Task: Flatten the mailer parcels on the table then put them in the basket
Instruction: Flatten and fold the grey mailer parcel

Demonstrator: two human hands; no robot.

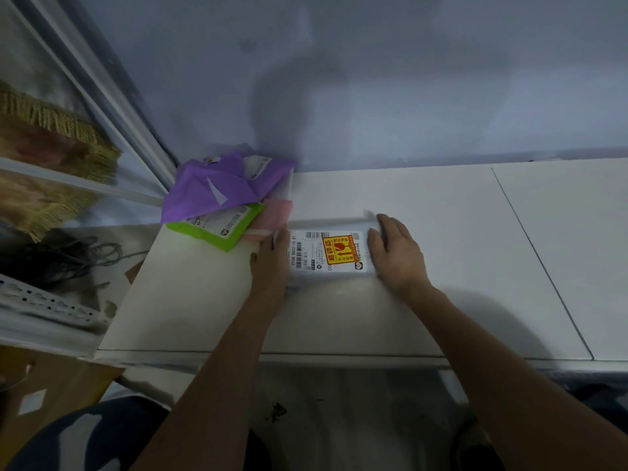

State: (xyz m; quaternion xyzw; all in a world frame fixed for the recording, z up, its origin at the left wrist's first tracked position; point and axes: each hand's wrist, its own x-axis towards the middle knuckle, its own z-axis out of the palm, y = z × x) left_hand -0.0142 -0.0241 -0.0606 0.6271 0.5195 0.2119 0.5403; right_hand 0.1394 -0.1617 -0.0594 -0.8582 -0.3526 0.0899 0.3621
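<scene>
A white mailer parcel [328, 254] with a shipping label and a red-and-yellow sticker lies flat on the white table [424, 232]. My left hand [270, 263] presses its left edge with straight fingers. Flat on the parcel's right end lies my right hand [396, 254]. At the table's back left corner sits a pile of other mailers: a purple one [217, 186] on top, a green one [221, 231] under it and a pink one [277, 215] beside them. No basket is in view.
A grey wall runs behind the table. To the left stand a glass panel, a fringed fabric [51, 130], dark cables [68, 256] and a perforated metal rail [44, 302]. A cardboard box [51, 396] sits on the floor at lower left. A seam [540, 260] crosses the table's right part.
</scene>
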